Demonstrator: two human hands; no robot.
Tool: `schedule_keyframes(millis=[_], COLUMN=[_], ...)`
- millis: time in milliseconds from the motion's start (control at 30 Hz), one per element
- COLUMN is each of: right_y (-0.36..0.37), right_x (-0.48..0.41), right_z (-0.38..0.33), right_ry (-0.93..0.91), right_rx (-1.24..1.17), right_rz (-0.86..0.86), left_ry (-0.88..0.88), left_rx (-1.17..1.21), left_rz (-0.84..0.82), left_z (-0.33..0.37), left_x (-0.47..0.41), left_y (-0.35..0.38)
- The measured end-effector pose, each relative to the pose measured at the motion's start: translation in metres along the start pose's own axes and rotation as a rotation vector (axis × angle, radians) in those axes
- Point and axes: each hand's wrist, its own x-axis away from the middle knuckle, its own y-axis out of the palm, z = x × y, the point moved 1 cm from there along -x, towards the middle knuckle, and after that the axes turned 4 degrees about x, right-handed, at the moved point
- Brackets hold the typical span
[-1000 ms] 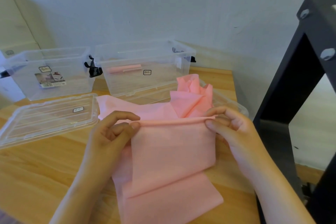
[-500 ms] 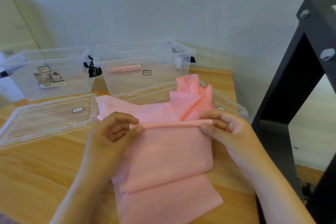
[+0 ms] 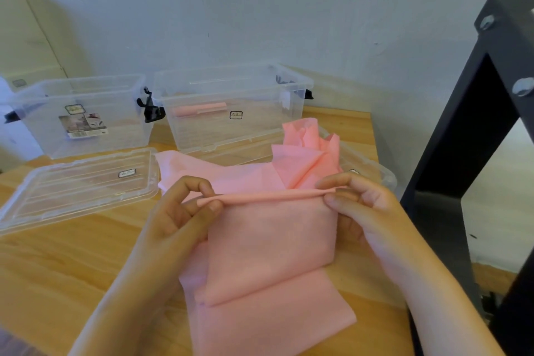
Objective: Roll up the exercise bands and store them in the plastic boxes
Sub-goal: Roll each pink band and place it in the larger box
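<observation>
Inspecting station: I see a wooden table (image 3: pixel 57 269) against a pale wall, with a black metal frame (image 3: pixel 462 139) at its right edge.
Left hand: my reading is that the left hand (image 3: pixel 179 211) pinches the left end of a thin rolled edge between thumb and fingers (image 3: pixel 215 205).
Right hand: I see the right hand (image 3: pixel 364 205) pinching the right end of the same rolled edge, fingers curled over it.
Pink exercise band: the pink exercise band (image 3: pixel 268 243) lies on the table in front of the boxes, its near part spread in flat overlapping layers, its far part bunched up by the right box.
Rolled edge: I note a narrow roll running straight between the two hands, raised slightly off the layers below.
Right box: the clear plastic box (image 3: pixel 277 113) stands open at the back, with a rolled pink band (image 3: pixel 199 109) lying inside it.
Left box: I see a second clear box (image 3: pixel 43 101) just beside it, open, bearing a printed label; contents I cannot tell.
Lids: one clear lid (image 3: pixel 75 185) lies flat left of the band; another lid (image 3: pixel 375 173) lies partly under the bunched end.
</observation>
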Motion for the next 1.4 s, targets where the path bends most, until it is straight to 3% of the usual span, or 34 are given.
schedule_keyframes(millis=[333, 533, 733, 1067, 1400], right_y=[0.012, 0.013, 0.011, 0.005, 0.004], right_x=[-0.001, -0.001, -0.001, -0.001, -0.003], right_z=[-0.003, -0.001, 0.001, 0.002, 0.004], right_ry=[-0.037, -0.037, -0.085, -0.018, -0.003], right_rx=[-0.016, 0.049, 0.100, 0.049, 0.095], right_rz=[-0.030, -0.014, -0.004, -0.061, -0.030], left_ry=[0.067, 0.091, 0.085, 0.059, 0.065], left_rx=[-0.014, -0.171, -0.249, -0.095, -0.137], left_rz=[0.060, 0.168, 0.165, 0.124, 0.165], left_z=[0.008, 0.004, 0.001, 0.004, 0.005], left_x=[0.010, 0.006, 0.001, 0.001, 0.003], left_y=[-0.015, -0.010, -0.010, -0.001, -0.001])
